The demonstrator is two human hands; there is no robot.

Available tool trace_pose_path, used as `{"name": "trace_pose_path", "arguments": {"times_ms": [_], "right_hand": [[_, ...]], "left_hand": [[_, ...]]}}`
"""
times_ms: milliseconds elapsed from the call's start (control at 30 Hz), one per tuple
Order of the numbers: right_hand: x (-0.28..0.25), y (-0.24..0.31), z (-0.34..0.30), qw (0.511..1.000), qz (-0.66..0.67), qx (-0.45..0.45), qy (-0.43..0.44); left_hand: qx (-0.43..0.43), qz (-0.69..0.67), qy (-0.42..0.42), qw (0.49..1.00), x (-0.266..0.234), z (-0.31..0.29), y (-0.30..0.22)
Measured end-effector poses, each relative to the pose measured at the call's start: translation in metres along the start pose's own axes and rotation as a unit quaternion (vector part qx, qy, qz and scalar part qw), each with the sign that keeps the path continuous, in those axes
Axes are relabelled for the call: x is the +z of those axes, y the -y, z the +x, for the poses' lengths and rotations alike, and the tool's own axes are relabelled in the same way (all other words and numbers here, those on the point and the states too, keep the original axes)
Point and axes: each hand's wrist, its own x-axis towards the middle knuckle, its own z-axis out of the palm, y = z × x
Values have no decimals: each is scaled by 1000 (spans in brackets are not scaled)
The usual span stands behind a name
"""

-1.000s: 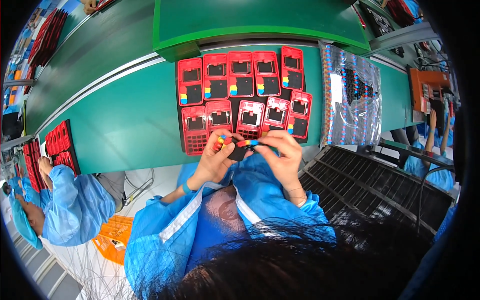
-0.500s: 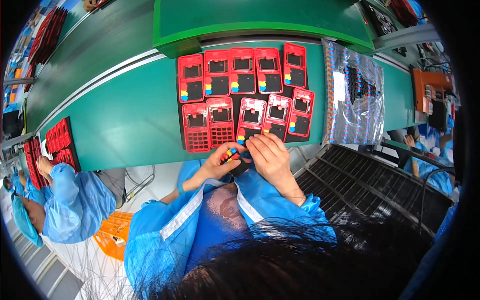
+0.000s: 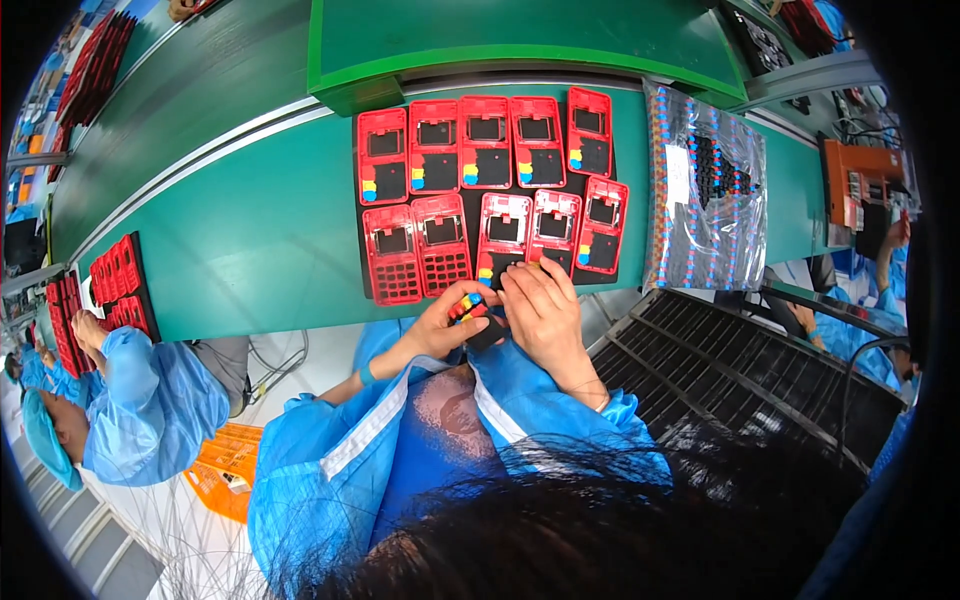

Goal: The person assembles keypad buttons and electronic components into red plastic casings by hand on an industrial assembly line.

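Observation:
My left hand [image 3: 445, 325] is closed round a small stack of black keypads [image 3: 474, 312] with red, yellow and blue keys. Beside it, my right hand [image 3: 543, 310] has its fingers stretched forward, tips on the lower part of a red handset housing [image 3: 555, 220] in the near row. A bit of yellow shows by those fingertips; what lies under them is hidden. Just left, another red housing [image 3: 503, 225] has a black keypad with blue and yellow keys at its lower edge. Two near-row housings at the left, such as this red housing [image 3: 441, 245], show an open key grid.
A far row of red housings [image 3: 485, 140] lies on a dark mat on the green table [image 3: 250, 240]. A clear bag of keypads [image 3: 705, 190] is at the right, above a black slatted rack [image 3: 740, 370]. A co-worker [image 3: 150, 390] handles red housings at the far left.
My right hand has shifted slightly right and forward, from one near-row housing toward its right neighbour. The keypad stack in my left hand has moved slightly right and tilted.

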Motion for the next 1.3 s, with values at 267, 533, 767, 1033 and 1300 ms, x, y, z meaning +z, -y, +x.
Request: {"name": "trace_pose_path", "arguments": {"times_ms": [267,533,767,1033,1300], "right_hand": [[8,-5,13,1000,-3,-10,0],[-18,22,30,984,168,54,-6],[-9,25,36,953,282,101,40],[24,17,57,965,253,21,64],[40,9,60,987,155,-15,39]], "left_hand": [[11,5,20,1000,15,-12,-28],[51,-200,-38,978,12,-15,-35],[105,-173,-138,970,23,-22,-45],[227,-109,-312,916,-1,-56,-43],[226,-140,-301,916,-4,-52,-38]]}}
